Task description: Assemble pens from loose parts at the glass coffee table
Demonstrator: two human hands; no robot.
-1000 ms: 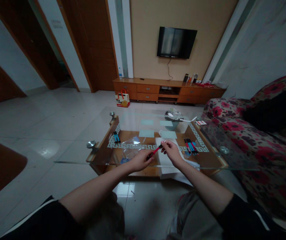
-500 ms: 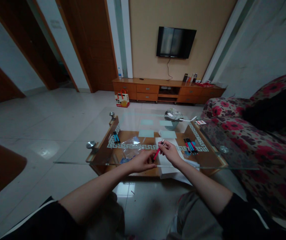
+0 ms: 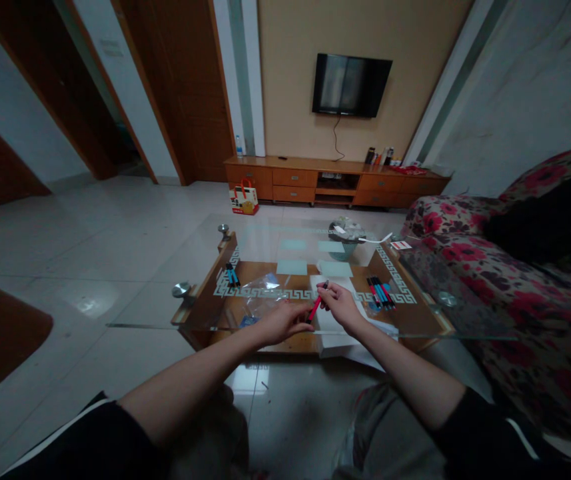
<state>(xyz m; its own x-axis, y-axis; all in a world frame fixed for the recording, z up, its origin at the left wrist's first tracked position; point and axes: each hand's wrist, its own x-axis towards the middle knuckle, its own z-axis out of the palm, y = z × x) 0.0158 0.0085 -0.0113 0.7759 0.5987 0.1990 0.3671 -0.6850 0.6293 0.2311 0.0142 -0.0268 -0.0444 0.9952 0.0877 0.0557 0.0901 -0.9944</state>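
Note:
Over the near edge of the glass coffee table (image 3: pixel 150 313), a red pen with black ends (image 3: pixel 316 307) slants between my two hands. My right hand (image 3: pixel 338 303) pinches its upper part. Around its lower end the fingers of my left hand (image 3: pixel 288 321) are closed. Several red and blue pens (image 3: pixel 381 292) lie in a row to the right of my hands. A smaller group of blue and black pens (image 3: pixel 232 275) rests at the left. Beside my left hand is a clear plastic bag (image 3: pixel 264 290). A white stack, perhaps paper or a box (image 3: pixel 335 343), shows beneath my hands.
A waste bin with a bag (image 3: pixel 344 250) shows at the table's far side. To the right stands a floral sofa (image 3: pixel 445 230). Behind are a wooden TV cabinet (image 3: pixel 292 179), a paper bag (image 3: pixel 244 199) and a wall-mounted television (image 3: pixel 351 85).
My hands and the red pen have shifted only slightly, with the pen still held between them. Everything else stays in place.

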